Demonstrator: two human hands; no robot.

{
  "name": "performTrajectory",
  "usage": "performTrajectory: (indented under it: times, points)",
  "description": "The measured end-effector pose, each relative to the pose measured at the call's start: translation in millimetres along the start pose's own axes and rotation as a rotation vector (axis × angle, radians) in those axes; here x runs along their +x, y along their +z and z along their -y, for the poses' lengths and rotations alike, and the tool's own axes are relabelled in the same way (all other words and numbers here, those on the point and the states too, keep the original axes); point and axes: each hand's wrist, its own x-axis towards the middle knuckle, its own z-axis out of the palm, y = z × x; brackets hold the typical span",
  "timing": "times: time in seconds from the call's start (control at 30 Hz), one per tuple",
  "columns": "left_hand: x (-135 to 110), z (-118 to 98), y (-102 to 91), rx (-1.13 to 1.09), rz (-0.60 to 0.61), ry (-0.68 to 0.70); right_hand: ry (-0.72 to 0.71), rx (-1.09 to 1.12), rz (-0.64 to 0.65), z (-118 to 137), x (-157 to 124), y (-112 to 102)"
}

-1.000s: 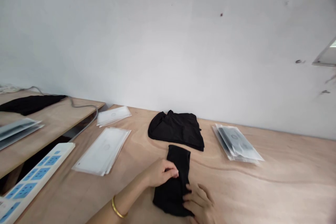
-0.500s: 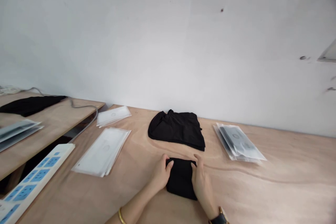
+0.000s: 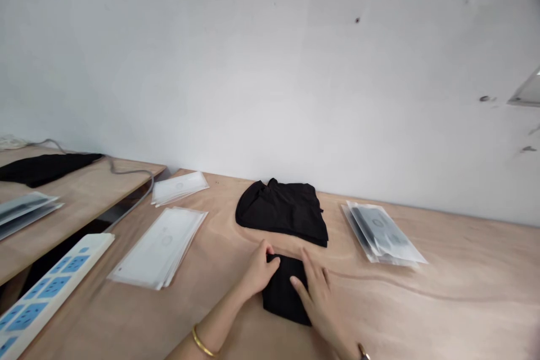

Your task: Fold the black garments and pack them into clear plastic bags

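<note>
Black folded cloth [image 3: 282,292] lies on the plywood worktop [image 3: 442,304] between your hands: left hand [image 3: 259,270] curled at its edge, clamp unclear, right hand [image 3: 315,295] spread open over it. Uneven pressure could let the fold slip open.

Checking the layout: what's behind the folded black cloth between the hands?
Behind the folded black cloth lies a larger black garment on the plywood table; the wood beneath it is covered.

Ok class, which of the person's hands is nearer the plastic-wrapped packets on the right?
Right: the right hand lies on the folded black cloth's right side, nearer the packets; the left hand is at its left edge, farther off.
</note>
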Motion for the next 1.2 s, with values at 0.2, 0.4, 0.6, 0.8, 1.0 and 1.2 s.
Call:
performTrajectory:
  times: [0.2, 0.4, 0.6, 0.8, 1.0, 1.2]
  points:
    - [-2, -7, -4.8, -0.729, -0.004, -0.206, 0.61, 0.886, 0.096, 10, 4, -30]
    - [-6, -13, -4.1, -0.407, -0.049, -0.067, 0.53, 1.025, 0.327, 36, 7, -17]
    - [-1, 20, -129.0, 0.41, -0.4, -0.12, 0.645, 0.902, 0.068, 10, 24, -19]
    - [-27, 82, -206.7, 0.515, -0.452, -0.318, 0.716, 0.917, 0.013, 8, 19, -28]
    - [-32, 71, -186.5, 0.465, -0.435, -0.239, 0.599, 0.783, 0.022, 6, 21, -22]
    - [-24, 26, -69.2, 0.203, -0.104, 0.004, 0.555, 1.055, 0.079, 44, 11, 6]
